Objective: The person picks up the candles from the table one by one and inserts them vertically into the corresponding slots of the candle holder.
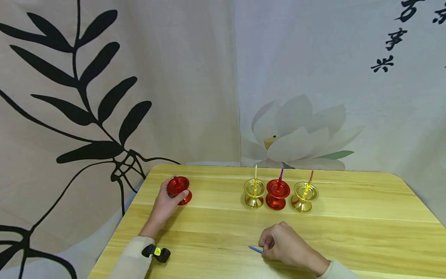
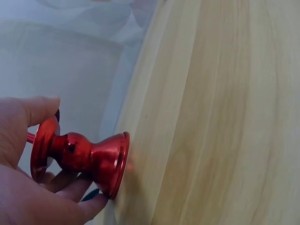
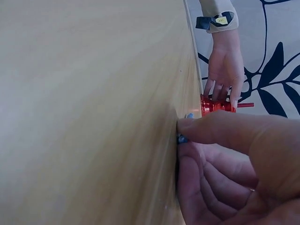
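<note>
My left hand (image 1: 167,203) grips a red metallic candle holder (image 1: 178,185) on the left part of the table. A thin red stick (image 3: 245,105) stands up out of its dish; whether this is a candle or a spike I cannot tell. In the left wrist view the holder's flared base (image 2: 112,161) meets the wood, and the fingers curl round dish and stem. My right hand (image 1: 287,246) is low over the front of the table. Between thumb and finger it pinches a thin blue candle (image 1: 255,249), partly hidden by the fingers.
Towards the back right stand a gold holder with a yellow candle (image 1: 256,172), a red holder with a purple candle (image 1: 281,173) and a gold holder with a red candle (image 1: 311,176). A printed cloth (image 1: 195,77) hangs behind the wooden table (image 1: 366,221).
</note>
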### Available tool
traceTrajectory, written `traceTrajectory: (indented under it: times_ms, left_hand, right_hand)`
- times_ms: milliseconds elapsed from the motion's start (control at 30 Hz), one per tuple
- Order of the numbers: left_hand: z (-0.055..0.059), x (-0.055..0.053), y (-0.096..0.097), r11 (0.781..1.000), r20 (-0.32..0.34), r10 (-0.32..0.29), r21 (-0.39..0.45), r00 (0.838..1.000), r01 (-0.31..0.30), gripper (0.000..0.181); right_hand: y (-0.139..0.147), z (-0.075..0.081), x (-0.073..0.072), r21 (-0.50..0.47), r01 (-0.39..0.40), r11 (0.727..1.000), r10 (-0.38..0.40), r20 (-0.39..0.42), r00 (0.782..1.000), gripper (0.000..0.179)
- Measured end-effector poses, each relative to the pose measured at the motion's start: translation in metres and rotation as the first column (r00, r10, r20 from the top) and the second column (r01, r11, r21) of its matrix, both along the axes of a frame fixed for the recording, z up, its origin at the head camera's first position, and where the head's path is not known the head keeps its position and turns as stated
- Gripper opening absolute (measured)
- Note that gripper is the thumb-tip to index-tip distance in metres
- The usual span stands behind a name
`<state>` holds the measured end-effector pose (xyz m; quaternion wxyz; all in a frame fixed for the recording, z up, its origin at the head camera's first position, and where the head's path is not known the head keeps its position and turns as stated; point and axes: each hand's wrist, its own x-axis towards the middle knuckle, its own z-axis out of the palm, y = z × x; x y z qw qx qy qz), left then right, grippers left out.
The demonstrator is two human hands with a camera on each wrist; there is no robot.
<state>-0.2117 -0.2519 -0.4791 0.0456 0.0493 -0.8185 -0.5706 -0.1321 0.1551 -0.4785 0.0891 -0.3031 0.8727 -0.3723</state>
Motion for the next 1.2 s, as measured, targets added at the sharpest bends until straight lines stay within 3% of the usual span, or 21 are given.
traceTrajectory:
  times_ms: [467,767,1200]
  left_hand:
    - [0.000,0.004,0.026,0.995,-0.027,-0.094,0.013,0.995,0.095,0.089]
    - [-0.004,0.001,0.045,0.988,-0.057,-0.132,0.073,0.990,0.136,0.083]
    - [-0.008,-0.004,0.076,0.975,-0.067,-0.169,0.131,0.983,0.177,0.080]
  right_hand:
    - [-0.001,-0.002,-0.002,-0.040,-0.013,0.999,0.012,-0.022,1.000,0.024]
    - [-0.008,-0.003,-0.006,-0.099,-0.028,0.995,0.018,-0.094,0.995,0.024]
    - [-0.023,0.006,-0.016,-0.200,0.051,0.979,-0.052,-0.002,0.999,0.021]
